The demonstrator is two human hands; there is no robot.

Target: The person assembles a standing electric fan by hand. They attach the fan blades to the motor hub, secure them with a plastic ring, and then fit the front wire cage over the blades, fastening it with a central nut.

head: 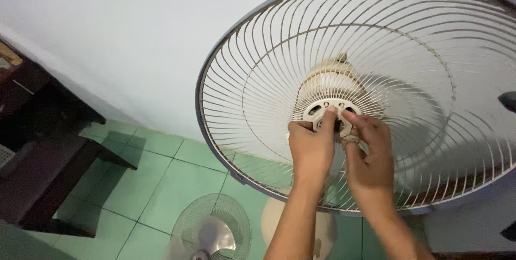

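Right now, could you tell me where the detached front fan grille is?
In the head view, the front grille lies on the green tiled floor, bottom centre-left, left of the left hand's forearm.

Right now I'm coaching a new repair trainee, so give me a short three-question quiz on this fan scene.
1. True or false: both hands meet at the round hub in the middle of the rear wire guard.
2. What lies on the green tiled floor below the guard? A) a toolbox B) a front grille with the blade C) a bucket
3. Which hand has fingertips on the upper rim of the hub?

Key:
1. True: the left hand and right hand both touch the hub.
2. B: the front grille lies there, the blade with it.
3. The left hand.
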